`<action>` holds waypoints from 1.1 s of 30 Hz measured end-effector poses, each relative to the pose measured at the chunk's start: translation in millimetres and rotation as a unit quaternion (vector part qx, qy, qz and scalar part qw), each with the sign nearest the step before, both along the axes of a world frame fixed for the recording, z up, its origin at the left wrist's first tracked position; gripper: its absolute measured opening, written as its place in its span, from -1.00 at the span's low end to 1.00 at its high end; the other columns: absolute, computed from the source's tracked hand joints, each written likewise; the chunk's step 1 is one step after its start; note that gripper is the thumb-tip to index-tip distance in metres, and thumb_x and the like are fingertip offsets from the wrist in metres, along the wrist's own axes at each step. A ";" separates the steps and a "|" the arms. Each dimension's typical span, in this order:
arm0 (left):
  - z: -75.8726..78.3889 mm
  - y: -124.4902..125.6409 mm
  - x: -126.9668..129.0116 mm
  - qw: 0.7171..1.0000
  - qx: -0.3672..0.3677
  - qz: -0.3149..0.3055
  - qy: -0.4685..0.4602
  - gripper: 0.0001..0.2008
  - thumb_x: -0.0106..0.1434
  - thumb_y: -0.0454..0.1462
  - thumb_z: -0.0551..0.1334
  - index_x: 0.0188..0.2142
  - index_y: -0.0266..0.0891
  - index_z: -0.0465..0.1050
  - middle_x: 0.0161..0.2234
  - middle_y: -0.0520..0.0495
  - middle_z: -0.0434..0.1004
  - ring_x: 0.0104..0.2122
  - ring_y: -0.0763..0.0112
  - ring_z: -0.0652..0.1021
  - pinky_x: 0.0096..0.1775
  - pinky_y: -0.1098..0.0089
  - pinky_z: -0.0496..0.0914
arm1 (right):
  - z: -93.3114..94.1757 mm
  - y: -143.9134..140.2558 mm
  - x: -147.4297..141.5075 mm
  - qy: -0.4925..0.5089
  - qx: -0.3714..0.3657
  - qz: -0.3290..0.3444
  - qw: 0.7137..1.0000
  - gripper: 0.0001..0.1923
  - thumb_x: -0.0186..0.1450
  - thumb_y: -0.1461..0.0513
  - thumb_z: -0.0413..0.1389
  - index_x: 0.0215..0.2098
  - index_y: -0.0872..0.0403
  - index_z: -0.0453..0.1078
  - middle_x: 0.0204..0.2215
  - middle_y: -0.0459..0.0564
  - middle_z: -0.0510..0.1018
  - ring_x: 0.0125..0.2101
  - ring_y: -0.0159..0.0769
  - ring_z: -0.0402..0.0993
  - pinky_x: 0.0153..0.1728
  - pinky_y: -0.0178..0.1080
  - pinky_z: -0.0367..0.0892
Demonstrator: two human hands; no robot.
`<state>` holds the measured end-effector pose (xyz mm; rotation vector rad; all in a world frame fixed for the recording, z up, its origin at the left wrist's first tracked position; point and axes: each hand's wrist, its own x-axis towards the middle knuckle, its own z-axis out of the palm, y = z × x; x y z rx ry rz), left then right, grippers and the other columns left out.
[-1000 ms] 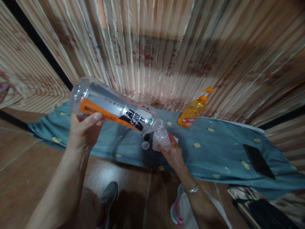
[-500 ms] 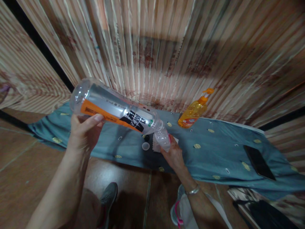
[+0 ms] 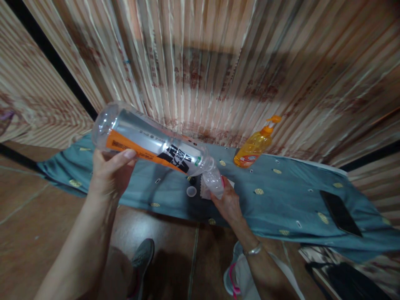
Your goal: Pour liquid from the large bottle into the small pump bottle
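Observation:
My left hand (image 3: pixel 114 168) is wrapped round the lower part of a large clear plastic bottle (image 3: pixel 146 139) with a silver and orange label. The bottle is tilted, its neck pointing down to the right. At that neck, a small clear bottle (image 3: pixel 214 181) is gripped in my right hand (image 3: pixel 227 201), mouth up against the large bottle's mouth. Whether liquid passes between them I cannot tell. Below them lie a white patterned sheet (image 3: pixel 205 193), a round translucent cap (image 3: pixel 191 191) and a small dark cap (image 3: pixel 193 181), partly hidden.
A pump bottle of orange liquid (image 3: pixel 252 148) stands at the back of the narrow table with a blue-green cloth (image 3: pixel 271 208). A black phone (image 3: pixel 340 213) lies at the right. Behind hangs a pleated curtain (image 3: pixel 200 75). A dark bag (image 3: pixel 346 279) is at the lower right.

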<state>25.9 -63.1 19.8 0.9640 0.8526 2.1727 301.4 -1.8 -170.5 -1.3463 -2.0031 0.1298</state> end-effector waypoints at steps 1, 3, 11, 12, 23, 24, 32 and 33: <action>-0.2 0.1 0.0 1.000 -0.002 0.001 -0.002 -0.25 -0.20 -0.36 0.58 0.03 -0.01 0.49 -0.39 0.05 0.64 -0.27 0.30 0.66 0.01 0.19 0.65 | 0.5 -0.1 -0.1 0.001 -0.002 0.000 1.000 -0.33 0.25 0.13 0.12 0.25 0.24 0.15 0.09 0.35 0.51 0.06 0.05 0.53 0.03 0.06 0.51; -0.4 0.6 0.1 1.000 -0.002 -0.001 -0.006 -0.27 -0.19 -0.38 0.56 0.02 -0.01 0.49 -0.36 0.03 0.65 -0.26 0.28 0.67 0.01 0.18 0.65 | 1.5 -0.3 -0.3 0.004 -0.010 0.001 1.000 -0.33 0.24 0.14 0.13 0.25 0.24 0.15 0.09 0.35 0.52 0.05 0.05 0.54 0.03 0.07 0.51; -0.5 1.6 0.5 1.000 -0.005 0.000 -0.007 -0.32 -0.16 -0.40 0.52 -0.01 0.00 0.51 -0.37 0.02 0.66 -0.27 0.32 0.66 -0.11 0.34 0.66 | 0.1 -0.3 0.2 0.010 -0.007 0.004 1.000 -0.33 0.26 0.11 0.13 0.26 0.22 0.14 0.09 0.33 0.52 0.06 0.03 0.52 0.05 0.06 0.50; -0.9 1.5 0.2 1.000 -0.004 0.000 -0.008 -0.32 -0.16 -0.40 0.52 -0.01 0.00 0.52 -0.38 0.03 0.66 -0.27 0.32 0.66 -0.11 0.34 0.66 | -0.1 -0.2 0.2 0.010 -0.007 0.005 1.000 -0.34 0.26 0.11 0.13 0.26 0.22 0.15 0.09 0.34 0.52 0.06 0.03 0.52 0.05 0.05 0.50; -0.8 0.4 0.7 1.000 0.000 -0.008 -0.004 -0.33 -0.16 -0.41 0.51 -0.01 -0.01 0.52 -0.37 0.02 0.66 -0.24 0.29 0.67 -0.07 0.30 0.66 | -2.0 -0.1 -0.1 0.014 -0.005 -0.004 1.000 -0.33 0.26 0.10 0.13 0.25 0.25 0.17 0.10 0.34 0.52 0.08 0.04 0.51 0.06 0.07 0.50; -0.9 0.4 0.9 1.000 0.001 -0.008 -0.003 -0.34 -0.15 -0.41 0.51 -0.01 -0.01 0.52 -0.37 0.02 0.66 -0.23 0.29 0.67 -0.07 0.29 0.66 | -2.0 0.0 0.1 0.014 -0.008 -0.003 1.000 -0.33 0.25 0.10 0.14 0.25 0.24 0.17 0.10 0.34 0.52 0.08 0.03 0.51 0.07 0.06 0.50; -2.1 1.9 0.7 1.000 0.005 -0.009 -0.005 -0.34 -0.14 -0.41 0.52 -0.01 -0.01 0.52 -0.29 0.00 0.68 -0.24 0.30 0.66 -0.05 0.28 0.65 | 0.2 -0.6 0.4 0.016 -0.015 0.001 1.000 -0.32 0.26 0.10 0.13 0.26 0.27 0.17 0.10 0.37 0.51 0.09 0.06 0.51 0.07 0.09 0.50; -2.1 1.7 0.8 1.000 0.004 -0.008 -0.006 -0.34 -0.15 -0.40 0.52 -0.01 -0.01 0.52 -0.28 0.00 0.68 -0.25 0.31 0.66 -0.06 0.29 0.66 | 0.4 -0.7 0.3 0.015 -0.018 0.001 1.000 -0.31 0.25 0.11 0.13 0.25 0.28 0.17 0.10 0.38 0.50 0.09 0.07 0.50 0.07 0.10 0.49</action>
